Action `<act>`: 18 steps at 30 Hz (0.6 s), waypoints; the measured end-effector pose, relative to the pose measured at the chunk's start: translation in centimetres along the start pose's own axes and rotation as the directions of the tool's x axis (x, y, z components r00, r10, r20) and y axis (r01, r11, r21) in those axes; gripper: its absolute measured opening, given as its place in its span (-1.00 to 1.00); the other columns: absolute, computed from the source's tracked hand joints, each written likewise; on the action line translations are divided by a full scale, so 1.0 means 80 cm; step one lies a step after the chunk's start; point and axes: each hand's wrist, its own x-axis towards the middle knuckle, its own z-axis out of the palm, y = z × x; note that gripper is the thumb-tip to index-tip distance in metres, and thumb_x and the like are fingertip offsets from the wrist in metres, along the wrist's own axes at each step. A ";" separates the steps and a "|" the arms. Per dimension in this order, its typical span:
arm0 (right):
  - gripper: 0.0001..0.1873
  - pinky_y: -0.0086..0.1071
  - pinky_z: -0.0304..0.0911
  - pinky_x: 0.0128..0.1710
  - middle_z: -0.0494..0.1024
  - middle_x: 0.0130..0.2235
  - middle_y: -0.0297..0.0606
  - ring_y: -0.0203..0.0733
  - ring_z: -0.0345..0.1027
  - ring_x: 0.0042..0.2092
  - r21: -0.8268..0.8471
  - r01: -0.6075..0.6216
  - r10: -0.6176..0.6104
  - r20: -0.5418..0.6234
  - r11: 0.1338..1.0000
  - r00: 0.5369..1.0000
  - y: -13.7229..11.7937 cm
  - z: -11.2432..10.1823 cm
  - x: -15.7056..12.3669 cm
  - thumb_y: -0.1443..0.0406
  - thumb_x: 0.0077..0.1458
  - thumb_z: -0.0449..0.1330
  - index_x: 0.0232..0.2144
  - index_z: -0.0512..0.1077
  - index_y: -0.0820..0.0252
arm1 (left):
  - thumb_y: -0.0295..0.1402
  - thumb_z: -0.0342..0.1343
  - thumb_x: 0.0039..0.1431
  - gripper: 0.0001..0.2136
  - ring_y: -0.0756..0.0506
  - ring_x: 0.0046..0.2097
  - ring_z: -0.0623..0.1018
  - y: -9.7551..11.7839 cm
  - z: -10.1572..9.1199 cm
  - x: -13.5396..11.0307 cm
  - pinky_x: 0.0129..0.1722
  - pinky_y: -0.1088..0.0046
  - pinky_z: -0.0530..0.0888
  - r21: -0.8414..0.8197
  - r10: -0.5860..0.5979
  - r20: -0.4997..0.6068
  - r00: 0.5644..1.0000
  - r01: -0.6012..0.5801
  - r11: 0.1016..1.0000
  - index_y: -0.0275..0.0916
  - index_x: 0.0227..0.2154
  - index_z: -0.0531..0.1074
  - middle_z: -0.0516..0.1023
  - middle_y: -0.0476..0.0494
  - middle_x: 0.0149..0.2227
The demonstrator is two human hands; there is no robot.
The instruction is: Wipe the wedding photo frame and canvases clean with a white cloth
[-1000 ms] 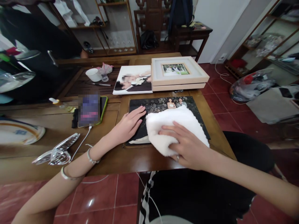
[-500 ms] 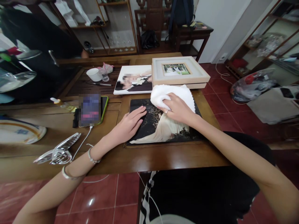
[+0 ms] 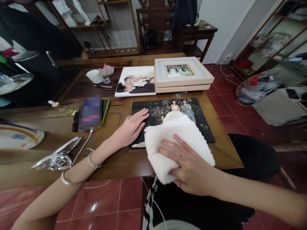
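A dark photo panel [image 3: 155, 110] of a couple lies flat near the table's front edge. Across its lower part spreads a white cloth [image 3: 163, 134], which hides much of the picture and hangs past the table edge. My right hand [image 3: 189, 163] grips this cloth, its fingers pressing into the folds. On the panel's left side rests my left hand [image 3: 131, 127], fingers stretched out flat and holding nothing. Behind the panel are a white-edged photo print [image 3: 136, 88] and a stack of pale wooden picture frames [image 3: 183, 81].
To the left lie a phone [image 3: 90, 113] on a cable, a dropper bottle [image 3: 62, 108] and a shiny metallic ornament [image 3: 59, 156]. A white cup [image 3: 94, 76] stands farther back. A filled plastic bag [image 3: 256, 86] sits on the floor at right.
My right hand has pulled the cloth from the panel's far edge toward me, over its near edge. The couple's upper bodies now show. My left hand has stayed in place.
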 end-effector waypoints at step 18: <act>-0.68 0.15 0.13 0.16 0.48 0.09 0.11 0.23 0.25 0.15 -0.144 -0.403 0.364 -0.235 0.904 0.901 0.143 -0.018 0.101 0.30 0.21 0.06 -0.11 0.53 0.33 | -0.29 -0.22 0.43 -0.59 -0.21 0.36 0.19 0.002 -0.004 -0.001 0.29 0.01 0.22 -0.006 -0.051 0.025 0.998 0.051 0.999 -0.30 0.24 0.23 0.23 -0.34 0.33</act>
